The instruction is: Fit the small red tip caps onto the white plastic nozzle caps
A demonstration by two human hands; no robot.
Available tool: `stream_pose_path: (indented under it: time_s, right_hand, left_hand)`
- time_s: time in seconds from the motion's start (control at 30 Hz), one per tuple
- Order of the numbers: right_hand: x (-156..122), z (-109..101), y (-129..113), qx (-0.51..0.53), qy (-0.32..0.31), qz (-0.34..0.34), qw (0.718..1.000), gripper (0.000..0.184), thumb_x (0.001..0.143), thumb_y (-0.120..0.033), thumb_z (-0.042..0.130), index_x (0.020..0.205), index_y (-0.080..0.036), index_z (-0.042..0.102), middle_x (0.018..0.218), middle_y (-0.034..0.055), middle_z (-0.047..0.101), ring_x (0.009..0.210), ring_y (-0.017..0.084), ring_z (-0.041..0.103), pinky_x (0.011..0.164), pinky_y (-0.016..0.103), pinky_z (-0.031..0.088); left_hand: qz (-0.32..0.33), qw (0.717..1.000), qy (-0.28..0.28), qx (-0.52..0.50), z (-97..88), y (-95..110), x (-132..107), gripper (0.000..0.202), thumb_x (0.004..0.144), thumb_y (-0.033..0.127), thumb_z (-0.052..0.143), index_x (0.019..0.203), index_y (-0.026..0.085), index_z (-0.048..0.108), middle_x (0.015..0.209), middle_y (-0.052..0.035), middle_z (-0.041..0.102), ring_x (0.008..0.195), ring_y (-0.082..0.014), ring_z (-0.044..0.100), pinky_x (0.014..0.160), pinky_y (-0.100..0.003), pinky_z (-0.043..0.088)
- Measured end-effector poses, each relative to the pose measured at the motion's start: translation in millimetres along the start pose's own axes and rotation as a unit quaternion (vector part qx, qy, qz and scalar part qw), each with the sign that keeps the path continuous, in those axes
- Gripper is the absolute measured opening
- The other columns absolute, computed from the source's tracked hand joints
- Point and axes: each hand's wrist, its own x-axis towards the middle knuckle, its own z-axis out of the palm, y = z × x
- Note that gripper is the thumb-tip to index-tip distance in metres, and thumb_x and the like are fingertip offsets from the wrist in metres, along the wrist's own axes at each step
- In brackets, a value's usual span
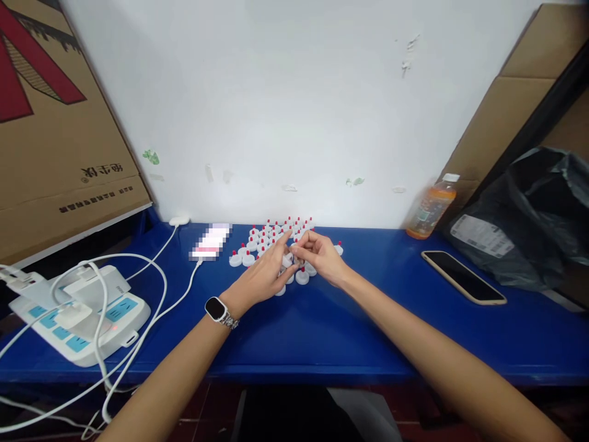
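Many small white nozzle caps with red tips (302,275) stand in a cluster on the blue table, against the wall. Over the front of the cluster my left hand (267,270) is curled, thumb and fingers closed around a white cap (286,260) that is partly hidden. My right hand (322,256) meets it from the right, its thumb and index finger pinched together close to the left fingertips. Whatever sits in that pinch is too small and covered to make out. A silver watch is on my left wrist.
On the left lie a white power strip (133,319) with looping cables and a lit phone (211,240) on a cord. To the right are an orange drink bottle (431,209), a dark phone (464,277) and a grey plastic bag (519,215). Cardboard (59,123) flanks the table.
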Motion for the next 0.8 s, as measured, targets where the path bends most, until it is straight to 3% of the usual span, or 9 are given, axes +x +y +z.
stream_pose_path:
  time_s: [0.1, 0.2, 0.3, 0.43, 0.57, 0.67, 0.73, 0.8]
  right_hand:
    - [24, -11, 0, -0.064, 0.035, -0.028, 0.997, 0.029, 0.075, -0.039, 0.076, 0.081, -0.02, 0.056, 0.065, -0.0032, 0.062, 0.057, 0.011, 0.057, 0.058, 0.025, 0.045]
    - [55, -21, 4, -0.184, 0.051, -0.037, 0.981, 0.015, 0.078, -0.029, 0.07, 0.081, -0.018, 0.06, 0.069, 0.0001, 0.066, 0.063, 0.013, 0.062, 0.06, 0.025, 0.047]
    - [79, -22, 15, -0.325, -0.001, -0.016, 0.945, 0.003, 0.077, -0.017, 0.066, 0.076, -0.017, 0.063, 0.067, 0.001, 0.067, 0.063, 0.014, 0.062, 0.06, 0.025, 0.046]
    - [92, -15, 31, -0.437, -0.075, -0.013, 0.896, 0.006, 0.075, -0.011, 0.065, 0.074, -0.016, 0.064, 0.072, 0.0021, 0.07, 0.068, 0.014, 0.063, 0.065, 0.024, 0.045]
    - [89, -16, 35, -0.495, -0.089, -0.011, 0.864, 0.006, 0.078, -0.017, 0.067, 0.085, -0.017, 0.067, 0.076, 0.0021, 0.071, 0.072, 0.015, 0.063, 0.071, 0.026, 0.045]
    - [71, -18, 25, -0.527, -0.051, -0.039, 0.847, 0.024, 0.087, -0.034, 0.064, 0.103, -0.017, 0.068, 0.083, 0.0041, 0.07, 0.081, 0.019, 0.063, 0.081, 0.032, 0.046]
    - [49, -18, 16, -0.555, -0.012, -0.073, 0.828, 0.036, 0.091, -0.046, 0.057, 0.113, -0.019, 0.066, 0.102, 0.0095, 0.069, 0.1, 0.025, 0.061, 0.092, 0.039, 0.044]
    - [23, -14, 9, -0.582, 0.009, -0.094, 0.808, 0.051, 0.092, -0.057, 0.053, 0.128, -0.023, 0.062, 0.13, 0.0145, 0.06, 0.124, 0.032, 0.05, 0.102, 0.047, 0.039]
  left_hand:
    - [-0.006, 0.998, 0.054, 0.03, -7.2, -9, 3, 0.081, 0.094, 0.051, 0.055, 0.156, 0.02, 0.015, 0.136, -0.017, 0.053, 0.127, -0.0301, 0.053, 0.109, -0.05, 0.043]
    - [-0.027, 0.994, 0.094, 0.058, -21.3, -19, 2, 0.071, 0.093, 0.053, 0.057, 0.15, 0.023, 0.03, 0.128, -0.0125, 0.055, 0.121, -0.0275, 0.055, 0.107, -0.048, 0.044]
    - [-0.064, 0.988, 0.114, 0.082, -32.5, -28, -2, 0.066, 0.089, 0.057, 0.06, 0.142, 0.024, 0.04, 0.131, -0.0115, 0.053, 0.124, -0.0285, 0.053, 0.107, -0.048, 0.043]
    - [-0.106, 0.984, 0.096, 0.104, -35.1, -38, -6, 0.076, 0.078, 0.065, 0.068, 0.139, 0.026, 0.043, 0.135, -0.0112, 0.051, 0.128, -0.0326, 0.049, 0.107, -0.054, 0.041]
    - [-0.118, 0.986, 0.075, 0.092, -34.2, -43, -8, 0.083, 0.074, 0.068, 0.07, 0.14, 0.026, 0.042, 0.14, -0.0117, 0.047, 0.133, -0.0331, 0.047, 0.111, -0.054, 0.039]
    - [-0.12, 0.986, 0.079, 0.081, -35.2, -43, -12, 0.092, 0.071, 0.07, 0.071, 0.143, 0.025, 0.038, 0.145, -0.0129, 0.043, 0.137, -0.0335, 0.043, 0.115, -0.053, 0.037]
    - [-0.129, 0.985, 0.079, 0.084, -35.1, -41, -19, 0.103, 0.066, 0.073, 0.073, 0.147, 0.025, 0.033, 0.151, -0.0152, 0.035, 0.144, -0.0367, 0.034, 0.117, -0.056, 0.032]
    - [-0.151, 0.981, 0.073, 0.098, -33.0, -40, -29, 0.115, 0.061, 0.077, 0.073, 0.152, 0.025, 0.026, 0.159, -0.0178, 0.023, 0.15, -0.0419, 0.02, 0.119, -0.061, 0.026]
